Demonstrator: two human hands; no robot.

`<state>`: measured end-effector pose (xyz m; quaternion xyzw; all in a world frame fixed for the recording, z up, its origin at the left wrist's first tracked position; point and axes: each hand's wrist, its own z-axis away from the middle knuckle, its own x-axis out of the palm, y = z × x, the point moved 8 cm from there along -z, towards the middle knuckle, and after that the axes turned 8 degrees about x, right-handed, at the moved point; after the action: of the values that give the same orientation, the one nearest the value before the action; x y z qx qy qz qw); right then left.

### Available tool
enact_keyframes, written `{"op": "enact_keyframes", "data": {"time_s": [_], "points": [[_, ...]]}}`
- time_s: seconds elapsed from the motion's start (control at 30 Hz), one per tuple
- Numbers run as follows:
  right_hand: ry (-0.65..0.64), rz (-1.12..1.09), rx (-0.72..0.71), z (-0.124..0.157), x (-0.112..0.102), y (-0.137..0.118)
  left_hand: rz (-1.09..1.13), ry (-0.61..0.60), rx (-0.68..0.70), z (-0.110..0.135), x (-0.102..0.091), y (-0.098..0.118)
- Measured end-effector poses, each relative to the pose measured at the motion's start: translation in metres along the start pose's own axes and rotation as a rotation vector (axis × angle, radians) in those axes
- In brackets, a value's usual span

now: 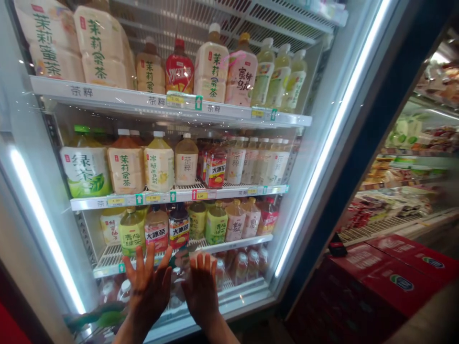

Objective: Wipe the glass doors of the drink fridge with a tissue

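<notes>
Both my hands are raised, palms forward, before a lit drinks fridge (118, 95). My left hand (147, 286) has its fingers spread and overlaps the lower shelves. Beside it my right hand (202, 289) is stretched out flat, fingers up. Neither holds anything. Whether they touch the glass, I cannot tell. Just above the left fingertips stand a green tea bottle (132, 231), a pink-labelled iced tea bottle (156, 229) and a dark iced tea bottle (179, 227). Nearest above the right hand is a light green bottle (216, 223). My hands hide part of the bottom shelf.
Large jasmine tea bottles (103, 52) fill the top shelf's left. The middle shelf holds several bottles, among them a green-capped jug (85, 165). Red cartons (398, 274) are stacked at the lower right, below another chilled display (398, 191). A bright light strip (337, 134) runs along the fridge's right side.
</notes>
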<state>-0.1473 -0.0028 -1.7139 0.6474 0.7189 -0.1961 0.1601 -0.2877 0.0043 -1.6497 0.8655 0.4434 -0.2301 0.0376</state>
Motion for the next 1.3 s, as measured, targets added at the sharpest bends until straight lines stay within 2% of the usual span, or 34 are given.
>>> {"op": "enact_keyframes", "data": {"time_s": [0.07,0.17,0.23,0.3,0.4,0.43,0.47,0.6,0.63,0.7,0.8,0.83,0.9,1.0,1.07,1.13,1.23,1.3], "points": [[0.012,0.009,0.039,-0.003,-0.003,0.011,0.035,-0.007,0.015,-0.005,0.004,0.006],[0.053,0.013,0.150,-0.046,-0.013,0.033,0.045,-0.017,0.061,-0.015,0.013,0.022],[0.075,0.016,0.179,-0.059,-0.016,0.045,0.049,-0.004,0.079,-0.021,0.019,0.033],[0.074,0.013,0.166,-0.042,-0.013,0.054,0.062,-0.015,0.093,-0.025,0.026,0.044],[0.034,0.009,0.157,0.000,-0.006,0.072,0.105,-0.032,0.112,-0.029,0.036,0.059],[0.025,0.007,0.161,0.004,-0.007,0.079,0.120,-0.029,0.114,-0.030,0.038,0.063],[0.027,0.007,0.179,0.000,-0.010,0.089,0.135,-0.024,0.114,-0.032,0.041,0.067],[0.112,-0.001,0.291,-0.052,-0.036,0.128,0.180,-0.032,0.121,-0.037,0.054,0.083],[0.121,-0.005,0.306,-0.056,-0.039,0.135,0.191,-0.039,0.128,-0.038,0.057,0.088],[0.090,-0.020,0.311,-0.039,-0.033,0.140,0.207,-0.049,0.136,-0.039,0.063,0.095],[0.016,-0.029,0.326,0.018,-0.014,0.141,0.215,-0.069,0.132,-0.038,0.069,0.100],[0.003,-0.034,0.330,0.030,-0.011,0.144,0.212,-0.078,0.134,-0.038,0.070,0.100],[0.026,-0.046,0.371,0.026,-0.016,0.158,0.199,-0.100,0.150,-0.038,0.072,0.102],[0.107,-0.063,0.485,-0.019,-0.038,0.188,0.170,-0.108,0.166,-0.041,0.074,0.104],[0.134,-0.060,0.523,-0.033,-0.047,0.193,0.151,-0.101,0.167,-0.042,0.074,0.105],[0.097,-0.063,0.507,-0.018,-0.041,0.181,0.141,-0.091,0.174,-0.042,0.075,0.108],[0.004,-0.072,0.431,0.025,-0.022,0.161,0.159,-0.078,0.183,-0.042,0.075,0.110],[0.003,-0.093,0.442,0.031,-0.020,0.175,0.157,-0.087,0.193,-0.042,0.074,0.110]]}}
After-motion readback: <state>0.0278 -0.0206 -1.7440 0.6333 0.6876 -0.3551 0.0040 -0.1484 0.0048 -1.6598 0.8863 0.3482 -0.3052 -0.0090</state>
